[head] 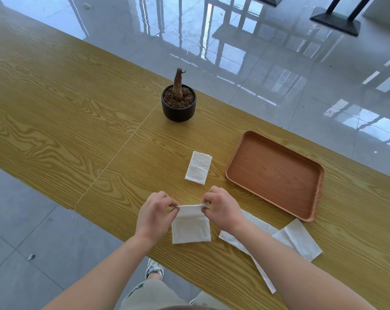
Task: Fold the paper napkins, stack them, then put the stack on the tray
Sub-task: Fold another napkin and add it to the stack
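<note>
We see both hands closed in pinches on one white paper napkin [190, 228] near the front edge of the wooden table [55, 104]. The left hand [155, 211] grips the napkin's upper left corner between thumb and curled fingers, and the right hand [223, 208] does the same at the upper right corner. Between them the top edge is lifted and doubled over into a soft rolled lip, while the lower part lies flat on the table as a rough square. The paper looks thin, matte and faintly crinkled.

Beyond the hands lies a folded napkin [198, 167], a narrow rectangle with an embossed pattern, just left of the tray [310, 211] and apart from it. The tray is a rounded rectangle of reddish-brown wood with a low raised rim, and nothing lies in it. To the right of the held napkin, partly under the right forearm, we see unfolded napkins [298, 239] overlapping one another; one reaches close to the tray's near corner.

The table has a yellow, bold grain and a thin seam. Farther back stands a round black pot [178, 108] with brown soil and a bare stump. The floor [279, 63] is glossy grey tile.
</note>
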Available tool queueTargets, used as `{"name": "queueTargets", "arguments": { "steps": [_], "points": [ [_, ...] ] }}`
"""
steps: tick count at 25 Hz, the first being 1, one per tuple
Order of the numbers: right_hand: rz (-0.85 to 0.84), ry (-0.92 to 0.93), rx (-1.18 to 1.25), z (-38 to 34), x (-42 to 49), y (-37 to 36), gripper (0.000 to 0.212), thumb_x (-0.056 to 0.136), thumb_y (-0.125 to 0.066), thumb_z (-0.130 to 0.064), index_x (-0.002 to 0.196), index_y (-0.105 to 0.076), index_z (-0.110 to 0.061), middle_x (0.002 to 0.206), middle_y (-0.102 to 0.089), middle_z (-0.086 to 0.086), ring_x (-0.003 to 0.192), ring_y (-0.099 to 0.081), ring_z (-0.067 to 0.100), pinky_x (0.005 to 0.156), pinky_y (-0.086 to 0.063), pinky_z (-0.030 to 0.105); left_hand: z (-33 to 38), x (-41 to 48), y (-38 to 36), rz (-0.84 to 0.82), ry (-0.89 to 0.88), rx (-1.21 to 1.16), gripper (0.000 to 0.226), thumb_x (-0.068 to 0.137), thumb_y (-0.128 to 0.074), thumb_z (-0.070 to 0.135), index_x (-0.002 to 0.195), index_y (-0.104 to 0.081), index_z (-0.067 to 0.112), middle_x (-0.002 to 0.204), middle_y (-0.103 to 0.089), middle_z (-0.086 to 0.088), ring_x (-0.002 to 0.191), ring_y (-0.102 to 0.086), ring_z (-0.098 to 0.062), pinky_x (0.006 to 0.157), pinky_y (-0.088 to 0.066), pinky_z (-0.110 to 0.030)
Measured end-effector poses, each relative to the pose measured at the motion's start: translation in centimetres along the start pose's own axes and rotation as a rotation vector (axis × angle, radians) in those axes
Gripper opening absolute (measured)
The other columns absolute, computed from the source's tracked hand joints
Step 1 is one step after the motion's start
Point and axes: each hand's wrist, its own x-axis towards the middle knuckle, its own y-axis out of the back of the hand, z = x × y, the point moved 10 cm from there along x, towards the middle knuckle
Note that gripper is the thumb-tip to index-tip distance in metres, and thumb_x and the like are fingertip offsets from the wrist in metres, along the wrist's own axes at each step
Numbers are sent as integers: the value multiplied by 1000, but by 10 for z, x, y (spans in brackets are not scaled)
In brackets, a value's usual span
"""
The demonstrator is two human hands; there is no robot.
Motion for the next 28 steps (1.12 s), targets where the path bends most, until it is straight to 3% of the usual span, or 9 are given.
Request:
{"name": "queueTargets", "arguments": {
  "steps": [8,12,15,19,22,24,26,28],
  "points": [
    [14,73,-67,-4,-38,-7,13,93,-63,-15,96,-74,-20,101,-62,-3,101,-52,16,76,-52,38,28,-42,2,52,-260,106,11,75,-82,6,78,-75,13,76,-63,4,72,-58,-20,52,-51,-36],
    [6,168,-170,-11,-53,-20,18,92,-57,-8,93,-73,-17,96,-60,0,94,-53,22,65,-53,42,29,-61,-7,48,-371,186,12,76,-75,2,72,-69,12,76,-62,-1,70,-57,-25,54,-50,-40],
    [-15,182,-244,-10,-58,-32,20,94,-53,-8,93,-71,-17,96,-57,0,94,-52,22,64,-51,40,27,-74,-20,-43,-399,247,15,67,-73,0,70,-67,14,80,-63,-1,74,-59,-25,57,-50,-39],
    [-47,151,-207,-3,-61,-41,35,84,-51,-3,107,-71,-21,102,-56,-4,100,-50,19,68,-47,32,24,-80,-28,-106,-362,287,5,70,-61,17,71,-66,16,89,-63,-1,84,-61,-24,68,-48,-36],
    [38,135,-166,-8,-61,-29,37,81,-56,-3,111,-72,-17,109,-62,-4,102,-54,22,73,-55,37,24,-78,-33,-52,-353,323,15,87,-57,20,93,-69,13,112,-65,-10,108,-62,-30,87,-51,-41],
    [119,189,-231,-17,-66,-25,37,88,-59,-8,122,-69,-16,125,-65,-1,113,-57,25,88,-56,40,21,-78,-48,-108,-352,402,35,94,-54,28,124,-63,11,141,-53,-14,135,-47,-33,108,-40,-45],
    [102,213,-290,-20,-74,-36,45,100,-52,-22,144,-52,-17,152,-50,0,141,-44,26,112,-44,44,16,-80,-61,-186,-343,464,59,99,-46,43,147,-42,9,159,-30,-12,149,-24,-29,117,-21,-46],
    [15,219,-361,-16,-83,-57,56,106,-37,-42,156,-31,-18,166,-24,-2,154,-18,23,125,-19,47,10,-86,-73,-263,-334,520,73,100,-35,59,153,-29,9,163,-19,-10,151,-15,-26,117,-13,-46]
  ]
}}
